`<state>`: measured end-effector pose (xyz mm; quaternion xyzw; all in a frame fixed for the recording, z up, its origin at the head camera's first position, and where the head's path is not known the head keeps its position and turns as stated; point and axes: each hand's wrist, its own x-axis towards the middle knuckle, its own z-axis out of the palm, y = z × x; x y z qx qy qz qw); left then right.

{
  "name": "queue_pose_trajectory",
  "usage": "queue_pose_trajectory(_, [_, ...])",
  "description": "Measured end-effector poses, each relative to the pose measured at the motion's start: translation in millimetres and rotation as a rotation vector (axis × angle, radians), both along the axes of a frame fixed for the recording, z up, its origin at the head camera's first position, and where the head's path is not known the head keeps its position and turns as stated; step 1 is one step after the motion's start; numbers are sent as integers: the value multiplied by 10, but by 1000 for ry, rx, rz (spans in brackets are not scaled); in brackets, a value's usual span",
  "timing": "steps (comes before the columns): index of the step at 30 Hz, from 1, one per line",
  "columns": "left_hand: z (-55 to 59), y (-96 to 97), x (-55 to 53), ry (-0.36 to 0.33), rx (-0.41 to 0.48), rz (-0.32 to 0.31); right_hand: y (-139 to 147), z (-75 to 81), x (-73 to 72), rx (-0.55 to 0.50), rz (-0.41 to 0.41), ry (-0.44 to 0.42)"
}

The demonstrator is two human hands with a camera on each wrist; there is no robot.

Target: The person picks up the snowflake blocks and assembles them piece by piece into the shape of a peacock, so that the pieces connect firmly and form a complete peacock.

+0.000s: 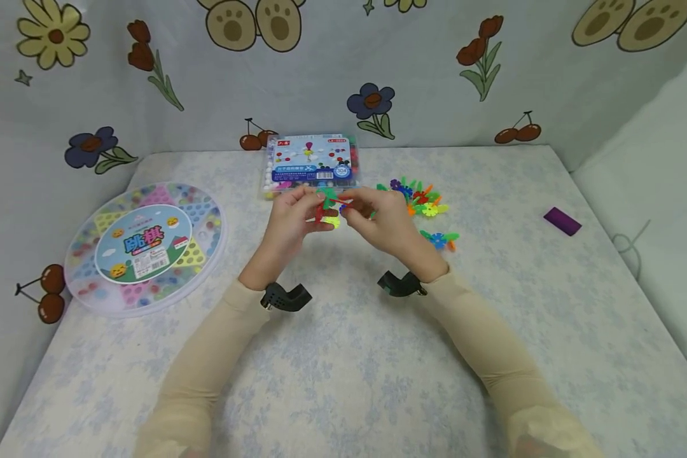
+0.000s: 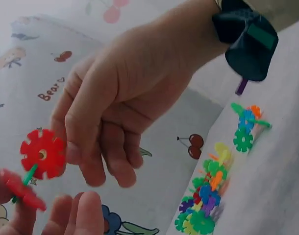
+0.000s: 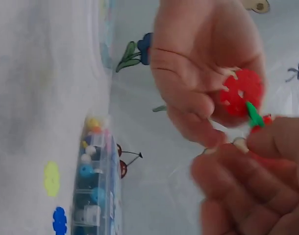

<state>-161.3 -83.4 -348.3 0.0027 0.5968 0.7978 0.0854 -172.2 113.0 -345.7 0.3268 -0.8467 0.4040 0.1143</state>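
Above the table, both hands meet over small notched plastic discs. My left hand [image 1: 289, 219] pinches a red disc [image 1: 319, 213] that is joined to a green disc [image 1: 326, 196]. My right hand [image 1: 380, 219] pinches another red disc [image 1: 340, 201] at the green disc's other side. In the left wrist view the red disc [image 2: 43, 154] shows its face and centre hole, with the green disc edge-on beside it. The right wrist view shows the green disc [image 3: 255, 115] between the two red ones. Fingertips partly hide the discs.
Below the hands lie a yellow disc [image 1: 333, 222] and a blue disc [image 3: 60, 220]. Joined colourful discs [image 1: 415, 196] are at right, with a smaller cluster [image 1: 438, 240] nearer. A boxed bead set [image 1: 312, 162] stands behind, a round Chinese checkers set [image 1: 143, 245] left, a purple block [image 1: 562, 221] far right.
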Motion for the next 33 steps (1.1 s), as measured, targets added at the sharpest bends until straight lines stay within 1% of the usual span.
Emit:
queue_pose_trajectory(2, [3, -6, -17, -97, 186, 19, 12, 0, -52, 31, -59, -114])
queue_pose_trajectory(4, [3, -29, -32, -196, 368, 57, 15, -35, -129, 102, -112, -231])
queue_pose_trajectory(5, [3, -44, -38, -238, 440, 80, 11, -75, -179, 151, -129, -279])
queue_pose_trajectory(7, [2, -64, -51, -310, 534, 121, -26, -185, -297, 254, -134, -361])
queue_pose_trajectory(8, [-3, -67, -59, -334, 548, 131, -62, -243, -351, 311, -131, -400])
queue_pose_trajectory(10, [-23, -63, -74, -348, 537, 139, -146, -349, -443, 413, -114, -457])
queue_pose_trajectory(12, [-30, -47, -77, -342, 516, 132, -232, -425, -508, 515, -107, -469])
queue_pose_trajectory(14, [-33, -31, -73, -325, 495, 116, -306, -460, -534, 618, -126, -455])
queue_pose_trajectory(15, [-27, -25, -65, -314, 492, 104, -328, -476, -541, 654, -134, -431])
queue_pose_trajectory(18, [-4, -9, -44, -291, 496, 74, -356, -508, -537, 711, -168, -360])
queue_pose_trajectory(20, [-1, 7, -36, -271, 487, 62, -344, -535, -518, 697, -185, -328])
queue_pose_trajectory(22, [-2, 16, -32, -251, 482, 58, -325, -559, -503, 648, -191, -322])
queue_pose_trajectory(25, [-11, 25, -34, -228, 446, 44, -281, -576, -488, 564, -186, -355])
queue_pose_trajectory(27, [-13, 28, -33, -225, 425, 35, -245, -569, -490, 516, -176, -385])
queue_pose_trajectory(29, [-15, 30, -30, -219, 397, 33, -197, -521, -496, 474, -155, -409])
queue_pose_trajectory(30, [-15, 32, -28, -214, 390, 33, -169, -473, -496, 445, -147, -420])
queue_pose_trajectory(32, [-15, 33, -24, -192, 375, 39, -104, -337, -477, 362, -135, -431])
queue_pose_trajectory(33, [-15, 34, -21, -176, 363, 40, -67, -250, -456, 302, -124, -451])
